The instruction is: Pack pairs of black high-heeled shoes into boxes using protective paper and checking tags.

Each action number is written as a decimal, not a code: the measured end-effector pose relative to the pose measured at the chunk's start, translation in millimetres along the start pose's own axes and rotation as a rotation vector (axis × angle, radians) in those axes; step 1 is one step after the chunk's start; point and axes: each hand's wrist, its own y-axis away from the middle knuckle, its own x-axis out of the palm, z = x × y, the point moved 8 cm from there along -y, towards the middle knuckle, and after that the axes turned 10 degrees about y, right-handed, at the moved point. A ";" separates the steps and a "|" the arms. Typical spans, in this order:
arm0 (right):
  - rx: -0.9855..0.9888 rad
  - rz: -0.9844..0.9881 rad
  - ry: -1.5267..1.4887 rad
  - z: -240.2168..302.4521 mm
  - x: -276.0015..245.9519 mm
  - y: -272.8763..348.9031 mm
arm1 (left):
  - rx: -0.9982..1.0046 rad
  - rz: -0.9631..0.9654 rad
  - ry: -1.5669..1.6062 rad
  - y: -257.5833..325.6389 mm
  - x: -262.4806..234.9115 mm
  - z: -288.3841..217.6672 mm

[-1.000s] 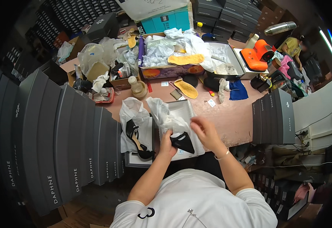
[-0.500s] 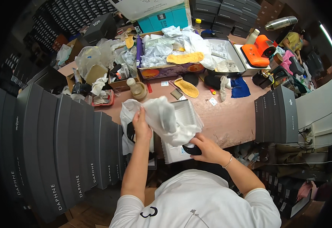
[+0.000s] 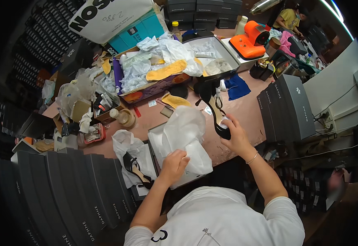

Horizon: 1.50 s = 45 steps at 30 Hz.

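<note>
A black high-heeled sandal point(image 3: 216, 110) is in my right hand point(image 3: 239, 138), which grips it by the toe end over the table, right of the box. My left hand point(image 3: 174, 167) is closed on the lower edge of a sheet of white tissue paper point(image 3: 187, 137). That sheet lies loosely over an open shoebox point(image 3: 157, 133) with a pale inside, hiding much of it. On more white wrapping paper point(image 3: 123, 143) to the left rests a second black heeled sandal point(image 3: 136, 169).
Stacked dark grey shoeboxes point(image 3: 76, 184) stand close on the left, others point(image 3: 285, 108) at the right. Behind are a carton of crumpled paper point(image 3: 142, 67), an orange machine point(image 3: 248, 41), a blue cloth point(image 3: 237, 87) and a bottle point(image 3: 123, 117). A person in yellow point(image 3: 289, 19) sits farther back.
The sandal in my right hand, mostly hidden by the paper before, is now out of it and farther right. My left hand has lowered the paper onto the box. The whole view has shifted.
</note>
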 end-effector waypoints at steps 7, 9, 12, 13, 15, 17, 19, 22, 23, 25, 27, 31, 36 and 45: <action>-0.898 0.222 0.246 117.4 13.9 38.2 | -0.744 0.135 1.406 25.1 -5.5 71.5; -0.926 0.217 0.337 130.7 27.3 35.5 | -1.035 0.456 1.569 70.5 20.1 48.0; -0.822 0.221 0.413 135.8 41.4 26.7 | -0.942 0.053 1.794 94.5 26.4 50.0; -0.742 0.253 0.220 139.4 44.5 26.9 | -0.812 0.060 1.816 93.8 21.1 43.1; -0.570 0.338 -0.135 140.2 53.6 27.9 | -0.786 -0.094 1.649 106.2 22.8 52.9; -0.605 0.281 -0.092 160.1 69.4 28.8 | -0.677 -0.150 1.407 109.7 22.6 43.6; -0.566 0.294 -0.052 170.6 98.9 33.7 | -0.623 -0.342 1.440 117.4 25.7 43.2; -0.560 0.219 -0.202 183.2 111.8 40.8 | -0.527 -0.491 1.346 127.0 20.6 38.4; -0.544 0.230 -0.266 182.8 113.9 42.2 | -0.537 -0.501 1.355 131.9 24.1 39.3; -0.506 0.320 -0.315 181.9 122.2 45.8 | -0.507 -0.500 1.219 142.6 23.2 42.5; -0.376 0.470 -0.349 184.8 129.4 50.6 | -0.500 -0.516 1.160 149.6 24.9 46.8; -0.226 0.723 -0.545 185.5 128.6 55.9 | -0.483 -0.518 1.155 154.2 23.9 44.8; -0.488 0.544 -0.075 179.6 136.0 73.7 | -0.437 -0.513 1.069 153.6 28.4 41.9; -0.383 0.697 -0.423 173.1 141.9 46.5 | -0.548 -0.567 1.128 161.5 26.5 68.4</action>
